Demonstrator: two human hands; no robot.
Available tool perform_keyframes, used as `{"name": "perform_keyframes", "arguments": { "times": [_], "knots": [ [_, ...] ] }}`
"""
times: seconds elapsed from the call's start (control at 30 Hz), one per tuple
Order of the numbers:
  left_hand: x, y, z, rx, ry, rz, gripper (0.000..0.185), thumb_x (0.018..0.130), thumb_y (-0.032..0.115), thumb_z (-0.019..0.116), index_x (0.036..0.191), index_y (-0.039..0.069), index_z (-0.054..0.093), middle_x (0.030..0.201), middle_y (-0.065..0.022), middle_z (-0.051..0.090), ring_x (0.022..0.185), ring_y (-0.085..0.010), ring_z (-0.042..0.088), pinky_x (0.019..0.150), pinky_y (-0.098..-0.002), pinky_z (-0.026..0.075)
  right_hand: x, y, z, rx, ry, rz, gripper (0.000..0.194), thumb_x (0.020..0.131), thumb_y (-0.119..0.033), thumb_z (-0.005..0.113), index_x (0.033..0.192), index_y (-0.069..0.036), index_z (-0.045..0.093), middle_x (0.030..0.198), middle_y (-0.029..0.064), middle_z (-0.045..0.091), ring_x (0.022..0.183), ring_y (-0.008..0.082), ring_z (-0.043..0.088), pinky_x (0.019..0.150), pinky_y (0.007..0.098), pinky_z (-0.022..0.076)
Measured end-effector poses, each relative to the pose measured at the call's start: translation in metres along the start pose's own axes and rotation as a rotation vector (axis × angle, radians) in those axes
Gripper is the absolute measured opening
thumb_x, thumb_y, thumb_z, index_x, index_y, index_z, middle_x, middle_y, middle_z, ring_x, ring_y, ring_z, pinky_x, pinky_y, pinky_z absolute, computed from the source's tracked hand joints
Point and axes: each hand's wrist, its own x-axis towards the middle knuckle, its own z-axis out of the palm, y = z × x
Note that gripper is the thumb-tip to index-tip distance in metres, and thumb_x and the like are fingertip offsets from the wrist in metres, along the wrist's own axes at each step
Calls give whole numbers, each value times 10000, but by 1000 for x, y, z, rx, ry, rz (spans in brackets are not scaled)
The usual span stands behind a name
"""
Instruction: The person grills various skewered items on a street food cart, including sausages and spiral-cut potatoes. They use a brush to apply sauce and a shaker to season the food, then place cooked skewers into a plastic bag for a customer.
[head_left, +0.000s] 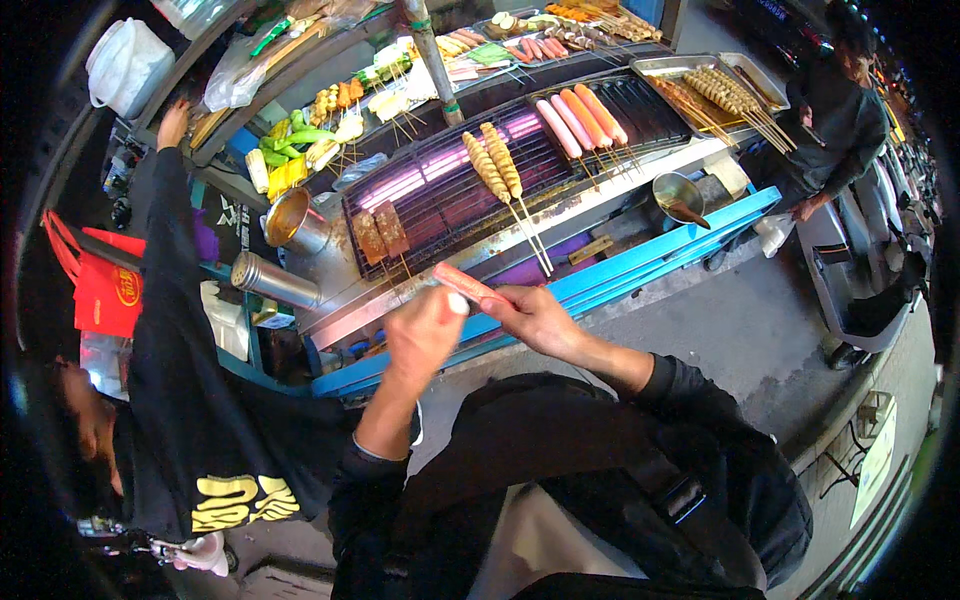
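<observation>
A pink, scored sausage (469, 283) is pinched at its near end between the thumb and fingers of my right hand (540, 319). Close beside it, my left hand (421, 330) is curled into a fist around a small white-ended object (457, 303); the rest of that object is hidden. Both hands are over the front edge of a barbecue grill (450, 202). On its grate, two spiral-cut skewers (491, 165) lie with their sticks towards me. Two flat brown skewered slabs (381, 231) rest at the grill's left end.
Pink and orange sausages (581, 116) lie on a ridged plate to the right. A metal tray (675, 67) holds more skewers. A sauce pot (289, 217) and metal shaker (274, 281) stand left. Beside me, a person (225, 435) reaches towards the stall's shelf; another person (832, 127) stands right.
</observation>
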Motion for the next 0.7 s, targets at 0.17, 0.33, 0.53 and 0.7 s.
{"name": "perform_keyframes", "arguments": {
  "times": [0.17, 0.33, 0.53, 0.7],
  "knots": [
    [-13, 13, -3, -175, -92, 181, 212, 743, 55, 755, 918, 59, 635, 905, -107, 685, 745, -252, 697, 642, -349, 551, 13, 12, 21, 263, -13, 42, 313, 989, -330, 558, 1062, -42, 656, 742, 77, 612, 628, 159, 580, 551, 316, 442],
    [-9, -8, -17, -746, -181, -287, 101, 892, 31, 687, 994, 35, 683, 964, -135, 717, 788, -191, 694, 707, -318, 558, 9, 2, 27, 1113, -234, 140, 417, 994, -407, 487, 1183, -55, 607, 878, 31, 617, 724, 126, 568, 610, 256, 419],
    [-10, -9, -16, -646, -330, -305, 83, 923, 108, 664, 984, 54, 678, 796, -96, 695, 729, -187, 693, 687, -326, 547, 30, -19, 34, 950, -125, 136, 256, 1002, -283, 608, 1038, -31, 631, 868, 32, 640, 795, 118, 602, 712, 254, 469],
    [-32, 25, -8, -788, -321, 54, 62, 900, 83, 665, 948, 52, 644, 816, -93, 691, 711, -255, 699, 658, -342, 551, 67, -25, -2, 1254, -2, -20, 268, 1024, -322, 584, 1034, -56, 557, 737, 2, 535, 664, 104, 536, 592, 248, 437]
  ]
}}
